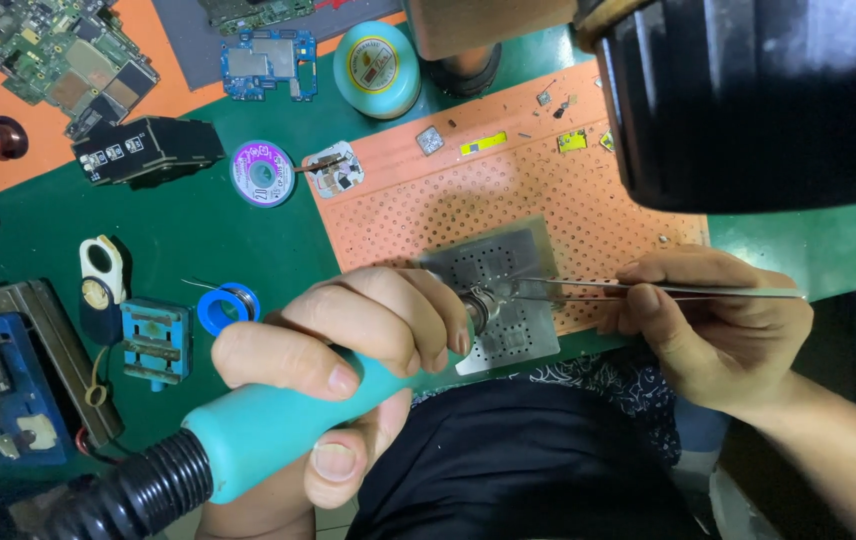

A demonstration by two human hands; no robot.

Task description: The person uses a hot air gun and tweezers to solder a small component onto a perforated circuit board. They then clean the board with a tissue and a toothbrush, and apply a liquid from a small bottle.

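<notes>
My left hand [348,340] grips a teal hot-air tool handle [278,425] with a black ribbed hose; its metal nozzle [478,305] points at a thin steel stencil plate [503,270]. My right hand [708,320] pinches metal tweezers [648,290] whose tips rest on the same stencil, right beside the nozzle. The stencil lies on an orange perforated mat [508,190] over a green work surface [198,230].
A black microscope barrel [758,100] hangs over the upper right. Circuit boards [268,60], a round teal tin [376,68], a purple wire spool [262,172], a blue spool [228,305] and blue fixtures [156,340] lie to the left. Small chips [430,140] dot the mat.
</notes>
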